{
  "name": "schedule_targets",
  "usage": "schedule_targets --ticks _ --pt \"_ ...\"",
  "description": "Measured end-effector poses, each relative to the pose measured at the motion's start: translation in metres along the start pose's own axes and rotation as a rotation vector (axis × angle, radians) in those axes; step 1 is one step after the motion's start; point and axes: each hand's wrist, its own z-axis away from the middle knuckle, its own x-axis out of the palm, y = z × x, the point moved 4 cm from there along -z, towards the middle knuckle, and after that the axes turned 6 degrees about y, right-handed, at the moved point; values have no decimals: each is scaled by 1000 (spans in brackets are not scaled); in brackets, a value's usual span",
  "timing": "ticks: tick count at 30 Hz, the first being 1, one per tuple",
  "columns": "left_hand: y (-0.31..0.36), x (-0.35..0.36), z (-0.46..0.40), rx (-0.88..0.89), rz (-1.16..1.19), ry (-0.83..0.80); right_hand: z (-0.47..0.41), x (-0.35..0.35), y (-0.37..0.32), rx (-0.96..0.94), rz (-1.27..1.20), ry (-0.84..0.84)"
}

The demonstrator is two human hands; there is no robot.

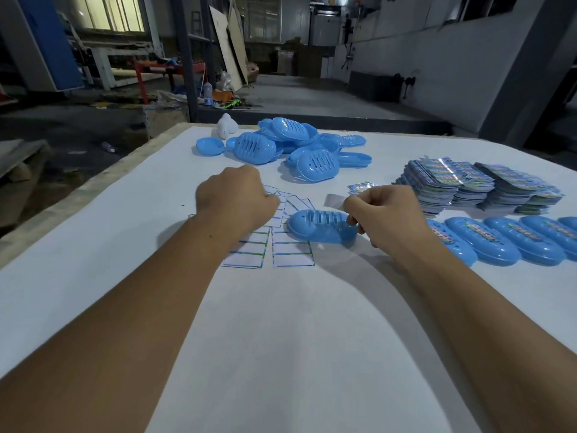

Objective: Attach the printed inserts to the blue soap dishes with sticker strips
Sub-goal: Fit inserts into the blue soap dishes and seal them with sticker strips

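Observation:
One blue soap dish [315,225] lies slotted side up on the white table, between my hands. My right hand [387,217] is at the dish's right end and pinches a clear sticker strip [333,201] that sticks up over the dish. My left hand [234,198] rests knuckles-up on the fanned sticker sheets [292,254] left of the dish. Its fingers curl under and are hidden, so I cannot tell whether they hold anything. A loose printed insert [362,187] lies just behind my right hand.
A pile of bare blue dishes [293,145] sits at the back centre beside a white plastic object [226,126]. Stacks of printed inserts [468,185] stand at the right. In front of them is a row of dishes with inserts attached [515,239]. The table's left edge [93,185] runs diagonally.

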Motion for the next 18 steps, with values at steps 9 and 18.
schedule_targets --ticks 9,18 --pt "54 12 29 128 890 -204 2 4 -6 -145 31 28" --pt "57 14 35 129 928 -246 3 3 -6 -184 11 13"
